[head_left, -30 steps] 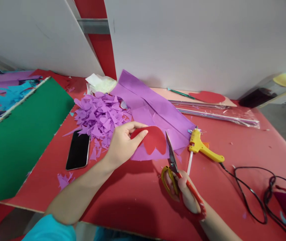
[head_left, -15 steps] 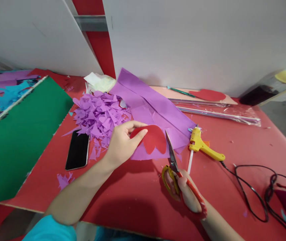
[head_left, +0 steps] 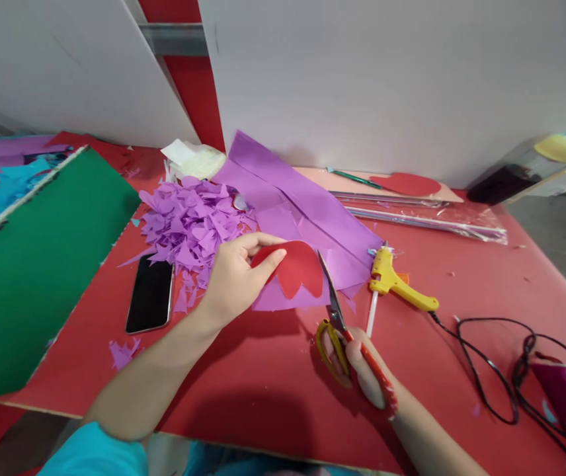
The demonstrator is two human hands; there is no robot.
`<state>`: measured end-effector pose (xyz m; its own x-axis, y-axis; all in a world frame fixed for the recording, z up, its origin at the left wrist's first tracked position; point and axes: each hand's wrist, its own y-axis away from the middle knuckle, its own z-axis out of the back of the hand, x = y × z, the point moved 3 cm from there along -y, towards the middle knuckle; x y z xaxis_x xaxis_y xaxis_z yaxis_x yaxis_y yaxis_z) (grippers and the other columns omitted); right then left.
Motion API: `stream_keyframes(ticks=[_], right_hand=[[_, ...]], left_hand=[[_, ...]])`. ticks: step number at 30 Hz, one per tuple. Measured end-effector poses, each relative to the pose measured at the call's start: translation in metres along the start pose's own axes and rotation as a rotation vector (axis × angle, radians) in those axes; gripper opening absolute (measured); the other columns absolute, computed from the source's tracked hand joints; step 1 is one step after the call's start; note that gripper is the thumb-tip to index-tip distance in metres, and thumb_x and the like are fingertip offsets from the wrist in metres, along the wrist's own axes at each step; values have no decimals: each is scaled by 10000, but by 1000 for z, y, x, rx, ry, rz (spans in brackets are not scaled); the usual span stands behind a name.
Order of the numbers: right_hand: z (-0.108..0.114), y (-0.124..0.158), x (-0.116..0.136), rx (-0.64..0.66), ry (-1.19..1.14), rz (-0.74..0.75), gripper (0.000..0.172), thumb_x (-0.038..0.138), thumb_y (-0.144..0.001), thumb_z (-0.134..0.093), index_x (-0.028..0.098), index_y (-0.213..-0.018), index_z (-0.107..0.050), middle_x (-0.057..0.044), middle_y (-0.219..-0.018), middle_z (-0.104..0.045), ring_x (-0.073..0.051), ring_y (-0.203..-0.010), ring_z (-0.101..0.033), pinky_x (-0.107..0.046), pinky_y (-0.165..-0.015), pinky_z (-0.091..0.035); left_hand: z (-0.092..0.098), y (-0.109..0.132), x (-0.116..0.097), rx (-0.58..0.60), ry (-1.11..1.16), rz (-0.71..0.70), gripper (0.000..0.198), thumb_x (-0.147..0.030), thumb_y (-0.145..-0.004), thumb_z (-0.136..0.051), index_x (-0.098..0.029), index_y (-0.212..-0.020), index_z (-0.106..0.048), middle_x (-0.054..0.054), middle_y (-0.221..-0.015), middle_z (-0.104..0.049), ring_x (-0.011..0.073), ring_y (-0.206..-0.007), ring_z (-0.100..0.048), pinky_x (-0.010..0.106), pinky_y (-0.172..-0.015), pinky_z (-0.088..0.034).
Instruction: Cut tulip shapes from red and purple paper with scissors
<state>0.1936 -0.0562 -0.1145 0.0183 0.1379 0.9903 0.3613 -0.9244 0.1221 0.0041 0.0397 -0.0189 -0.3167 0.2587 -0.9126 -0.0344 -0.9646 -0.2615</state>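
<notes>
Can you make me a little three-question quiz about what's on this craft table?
1. True or false: the left hand holds the red paper shape.
2. Which tool is in the right hand? A) yellow glue gun B) scissors C) phone
3. Fill in the gap: the phone lies beside the pile of ______ paper scraps.

Key
1. True. Its fingers pinch the shape's left edge, with a purple sheet lying behind it.
2. B. The scissors point their blades up toward the red shape, while the yellow glue gun lies on the red table to the right of them.
3. Purple.
</notes>
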Motion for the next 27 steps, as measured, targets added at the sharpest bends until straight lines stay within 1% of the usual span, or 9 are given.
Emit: stream_keyframes(ticks=[3,5,7,12,15,19,23,25,27], right_hand=[[0,1,-3,59,-78,-31,621,770,-783,-308,176,-715,-476,56,-483,-365,-62,-357,-295,-225,-371,-203],[1,2,-5,98,-98,-47,636,763,-791,-299,164,-769,-510,52,-504,-378,-61,-368,-306,-218,-377,-213],[2,3,-6,110,-117,-57,655,764,-790,-292,155,-808,-529,40,-541,-392,-62,-392,-308,-216,-385,-222],[1,2,-1,164,-121,-57,705,783,-774,-254,141,-822,-541,8,-608,-437,-68,-425,-331,-232,-419,-254],[0,2,0,194,-122,-44,718,783,-774,-249,135,-854,-548,-10,-637,-477,-73,-422,-362,-239,-423,-268],[-2,4,-1,198,-174,-42,733,791,-766,-250,131,-872,-552,-25,-693,-504,-60,-426,-344,-224,-407,-257],[-4,5,-1,220,-240,-61,708,781,-771,-263,144,-893,-549,-25,-709,-515,-53,-425,-327,-214,-405,-272],[-5,6,0,231,-236,-65,710,783,-770,-249,159,-922,-553,-34,-739,-524,-68,-455,-345,-229,-434,-309],[-4,6,3,218,-194,-49,728,798,-752,-254,183,-996,-556,-62,-844,-534,-106,-551,-403,-267,-524,-383]], left_hand=[[1,0,-1,9,-8,-14,91,-194,-758,-653,-179,-840,-690,16,-835,-734,135,-755,-686,222,-699,-565],[1,0,-2,14,-18,-29,89,-182,-756,-651,-177,-836,-691,13,-829,-736,134,-754,-688,215,-695,-564],[2,-1,-4,18,-23,-44,90,-167,-754,-648,-174,-833,-690,10,-828,-737,131,-759,-689,209,-702,-563],[4,-3,-6,21,-17,-52,92,-154,-750,-649,-163,-834,-686,19,-831,-738,135,-756,-692,213,-710,-567],[6,-4,-7,9,-3,-55,85,-158,-750,-651,-161,-829,-682,21,-828,-737,138,-748,-693,218,-706,-570],[12,-4,-9,-15,-30,-60,95,-168,-748,-659,-175,-839,-688,12,-813,-735,137,-729,-691,213,-676,-572],[21,-6,-13,-78,-40,-47,95,-167,-728,-676,-185,-820,-694,-3,-780,-728,132,-706,-686,208,-659,-573],[25,-7,-13,-106,7,-25,103,-179,-713,-691,-192,-815,-695,-10,-767,-723,131,-700,-685,207,-648,-574],[27,-9,-10,-113,107,17,123,-200,-689,-713,-198,-810,-693,-14,-753,-717,133,-694,-686,212,-635,-577]])
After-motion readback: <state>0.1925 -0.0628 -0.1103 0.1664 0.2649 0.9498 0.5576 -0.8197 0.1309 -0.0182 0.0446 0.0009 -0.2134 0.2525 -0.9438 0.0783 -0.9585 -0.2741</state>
